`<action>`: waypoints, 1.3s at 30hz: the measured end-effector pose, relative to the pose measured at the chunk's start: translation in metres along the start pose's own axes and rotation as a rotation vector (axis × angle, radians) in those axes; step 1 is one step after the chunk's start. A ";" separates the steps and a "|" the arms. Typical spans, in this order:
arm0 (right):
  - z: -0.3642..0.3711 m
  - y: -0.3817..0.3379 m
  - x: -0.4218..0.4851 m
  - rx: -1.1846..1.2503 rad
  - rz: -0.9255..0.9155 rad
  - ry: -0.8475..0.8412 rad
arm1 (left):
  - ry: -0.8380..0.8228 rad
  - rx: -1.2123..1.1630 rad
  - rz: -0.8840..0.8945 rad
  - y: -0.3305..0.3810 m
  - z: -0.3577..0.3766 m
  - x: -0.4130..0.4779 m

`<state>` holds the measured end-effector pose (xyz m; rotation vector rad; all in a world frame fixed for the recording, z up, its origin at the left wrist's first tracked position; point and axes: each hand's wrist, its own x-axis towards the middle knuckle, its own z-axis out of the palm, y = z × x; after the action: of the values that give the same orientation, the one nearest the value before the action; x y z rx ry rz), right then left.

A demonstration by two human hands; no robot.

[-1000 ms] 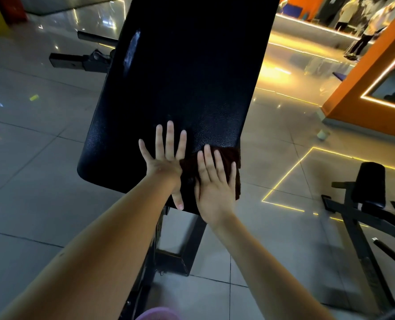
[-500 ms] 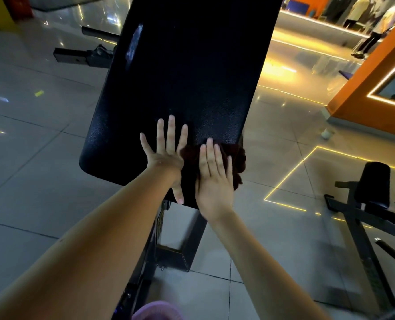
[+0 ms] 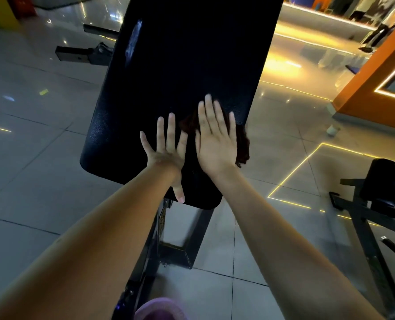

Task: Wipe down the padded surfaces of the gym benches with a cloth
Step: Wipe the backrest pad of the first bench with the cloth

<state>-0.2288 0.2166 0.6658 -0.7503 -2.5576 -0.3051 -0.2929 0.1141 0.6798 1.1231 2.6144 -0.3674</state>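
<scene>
A black padded bench (image 3: 180,72) runs away from me up the middle of the view. A dark brown cloth (image 3: 241,144) lies near its right edge, mostly covered by my right hand (image 3: 215,139), which presses flat on it with straight fingers. My left hand (image 3: 166,148) rests flat on the bare pad just left of the cloth, fingers spread, thumb pointing back toward the near end of the pad.
The bench's black steel frame (image 3: 180,245) stands on a grey tiled floor. Another black bench (image 3: 376,195) stands at the right. An orange wall (image 3: 376,93) with lit trim rises at the far right, and a person (image 3: 376,31) stands far back. Glowing yellow floor lines (image 3: 291,179) cross the tiles.
My right hand has slid the cloth forward along the pad, away from me. My left hand has stayed near the pad's near end.
</scene>
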 end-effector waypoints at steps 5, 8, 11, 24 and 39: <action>0.009 -0.006 -0.031 0.005 -0.037 -0.012 | -0.008 0.019 -0.008 0.001 0.002 0.003; 0.016 -0.007 -0.071 0.058 -0.102 -0.030 | 0.025 -0.004 -0.020 0.000 0.006 0.005; 0.012 -0.009 -0.085 0.093 -0.111 -0.117 | 0.037 -0.016 -0.019 0.001 0.008 0.003; -0.066 -0.017 -0.052 0.892 0.355 -0.264 | 0.109 -0.815 0.234 -0.010 -0.033 -0.046; -0.207 -0.028 -0.070 1.516 0.410 -0.399 | -0.001 -1.726 0.346 -0.059 -0.073 -0.155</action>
<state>-0.1167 0.0929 0.8105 -0.6260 -1.9771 1.8010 -0.2449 -0.0039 0.8084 0.7110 1.5490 1.5742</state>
